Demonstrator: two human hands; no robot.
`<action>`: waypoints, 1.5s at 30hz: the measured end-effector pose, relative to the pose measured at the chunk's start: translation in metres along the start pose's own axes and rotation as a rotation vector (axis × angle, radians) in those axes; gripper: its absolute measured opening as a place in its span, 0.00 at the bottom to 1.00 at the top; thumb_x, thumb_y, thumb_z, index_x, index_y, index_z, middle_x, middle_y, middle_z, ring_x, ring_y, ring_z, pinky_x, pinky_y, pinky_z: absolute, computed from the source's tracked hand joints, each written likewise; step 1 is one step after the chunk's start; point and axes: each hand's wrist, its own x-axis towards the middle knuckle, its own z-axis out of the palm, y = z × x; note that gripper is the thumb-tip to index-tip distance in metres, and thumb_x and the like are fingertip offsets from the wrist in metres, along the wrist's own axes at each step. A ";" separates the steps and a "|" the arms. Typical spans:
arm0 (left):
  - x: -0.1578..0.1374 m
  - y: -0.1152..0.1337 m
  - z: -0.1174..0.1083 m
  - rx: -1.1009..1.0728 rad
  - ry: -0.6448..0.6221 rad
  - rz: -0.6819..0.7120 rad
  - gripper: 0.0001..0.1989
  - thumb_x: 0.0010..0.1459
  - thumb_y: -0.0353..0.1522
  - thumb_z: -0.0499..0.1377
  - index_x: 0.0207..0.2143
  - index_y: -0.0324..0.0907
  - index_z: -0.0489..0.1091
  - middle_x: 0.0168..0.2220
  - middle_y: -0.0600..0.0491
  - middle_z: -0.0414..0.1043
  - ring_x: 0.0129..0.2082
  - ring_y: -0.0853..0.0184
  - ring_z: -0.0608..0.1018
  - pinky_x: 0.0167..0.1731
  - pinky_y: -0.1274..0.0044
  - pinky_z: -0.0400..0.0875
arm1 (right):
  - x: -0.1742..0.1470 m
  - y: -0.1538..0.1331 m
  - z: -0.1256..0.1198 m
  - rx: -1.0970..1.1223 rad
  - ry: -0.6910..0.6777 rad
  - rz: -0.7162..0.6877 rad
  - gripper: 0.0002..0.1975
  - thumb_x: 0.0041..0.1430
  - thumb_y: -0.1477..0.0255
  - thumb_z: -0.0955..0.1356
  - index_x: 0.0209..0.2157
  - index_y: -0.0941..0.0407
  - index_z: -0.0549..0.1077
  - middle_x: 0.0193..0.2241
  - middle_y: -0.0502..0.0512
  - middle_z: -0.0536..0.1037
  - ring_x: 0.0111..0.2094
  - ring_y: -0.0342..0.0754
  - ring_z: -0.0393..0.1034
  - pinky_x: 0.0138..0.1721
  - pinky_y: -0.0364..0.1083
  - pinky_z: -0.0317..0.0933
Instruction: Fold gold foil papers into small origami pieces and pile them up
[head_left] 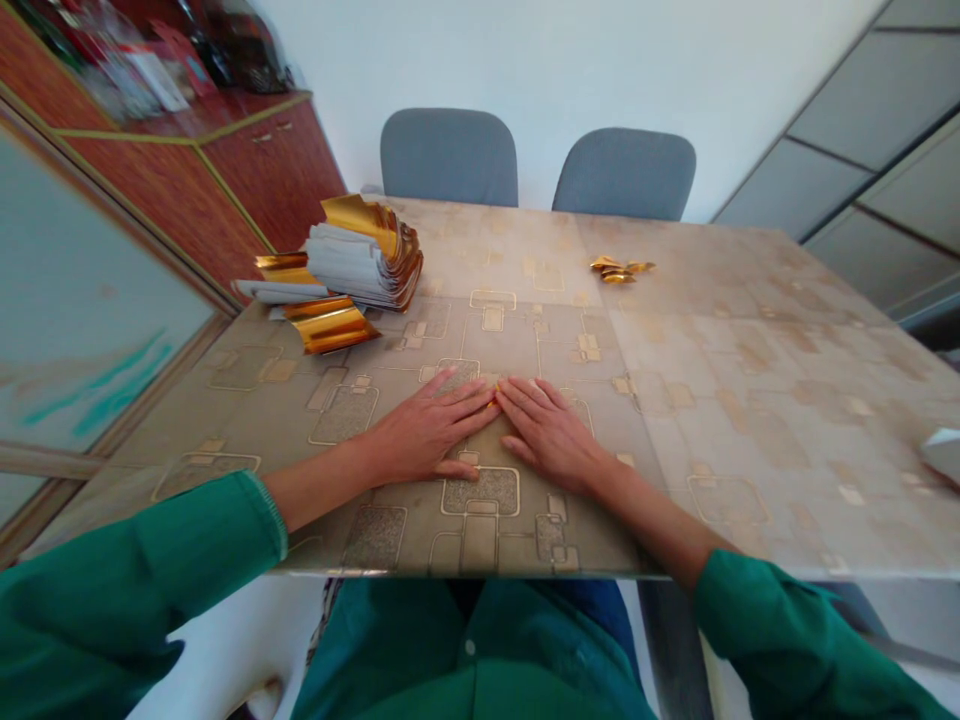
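Note:
My left hand (435, 430) lies flat on the patterned tablecloth (480, 540), its fingers stretched out and the thumb apart. Palm down as well, my right hand (551, 435) rests with its fingertips meeting those of the left. A tiny gold glint (493, 402) shows where the fingertips meet; most of whatever it belongs to is hidden under them. Beyond my left hand stands a curled stack of gold foil paper (364, 260) with white backs. One loose gold sheet (330, 323) lies in front of that stack. Several small folded gold pieces (619, 270) sit farther back, right of centre.
Two grey chairs (450, 155) stand behind the table against the white wall. At the left is a reddish wooden cabinet (262, 180) with assorted items on top. A white object (943, 455) is cut off at the right edge.

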 end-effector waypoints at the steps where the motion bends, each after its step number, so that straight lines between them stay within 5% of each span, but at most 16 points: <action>1: 0.000 0.001 0.000 0.005 0.009 -0.003 0.43 0.61 0.57 0.50 0.68 0.39 0.50 0.67 0.41 0.55 0.68 0.53 0.55 0.67 0.58 0.30 | 0.000 -0.001 0.002 0.012 -0.020 -0.013 0.30 0.70 0.60 0.57 0.66 0.65 0.56 0.67 0.62 0.55 0.69 0.54 0.46 0.68 0.58 0.42; 8: -0.004 0.003 0.005 -0.007 0.046 -0.011 0.41 0.62 0.56 0.49 0.68 0.39 0.51 0.66 0.41 0.55 0.68 0.54 0.57 0.67 0.59 0.32 | -0.006 0.001 0.003 0.075 -0.094 -0.004 0.30 0.71 0.62 0.56 0.68 0.63 0.50 0.69 0.58 0.50 0.70 0.51 0.42 0.68 0.58 0.42; 20: -0.004 0.003 -0.003 -0.016 0.082 0.002 0.32 0.64 0.49 0.54 0.62 0.39 0.62 0.62 0.42 0.64 0.65 0.54 0.62 0.67 0.58 0.40 | 0.002 0.009 -0.005 0.202 -0.058 0.056 0.25 0.71 0.62 0.55 0.66 0.54 0.56 0.66 0.54 0.60 0.66 0.51 0.53 0.66 0.60 0.45; 25: 0.015 0.001 0.003 0.025 0.161 -0.049 0.16 0.65 0.39 0.57 0.51 0.41 0.72 0.59 0.45 0.69 0.65 0.54 0.63 0.65 0.55 0.49 | 0.011 0.007 0.000 0.342 0.083 0.158 0.32 0.72 0.67 0.54 0.70 0.53 0.33 0.58 0.55 0.72 0.62 0.49 0.60 0.65 0.61 0.44; 28: 0.023 0.004 0.006 0.041 0.167 -0.090 0.13 0.65 0.37 0.57 0.44 0.38 0.73 0.56 0.43 0.72 0.63 0.54 0.67 0.64 0.56 0.53 | 0.009 0.001 0.008 0.282 0.109 0.132 0.36 0.71 0.68 0.55 0.69 0.55 0.26 0.62 0.59 0.67 0.65 0.51 0.55 0.66 0.63 0.41; 35: 0.024 0.010 0.010 0.101 0.140 -0.126 0.08 0.64 0.34 0.59 0.42 0.38 0.71 0.53 0.45 0.74 0.58 0.56 0.72 0.64 0.54 0.52 | -0.001 -0.002 0.011 0.081 -0.008 0.140 0.34 0.69 0.65 0.57 0.70 0.58 0.40 0.67 0.62 0.58 0.69 0.55 0.46 0.67 0.63 0.36; 45: 0.034 0.003 0.000 0.079 0.106 -0.124 0.07 0.64 0.29 0.57 0.44 0.40 0.71 0.46 0.46 0.78 0.54 0.57 0.75 0.62 0.55 0.53 | -0.004 0.008 -0.002 0.029 0.030 0.076 0.27 0.68 0.70 0.60 0.66 0.58 0.56 0.58 0.60 0.72 0.64 0.56 0.56 0.67 0.62 0.36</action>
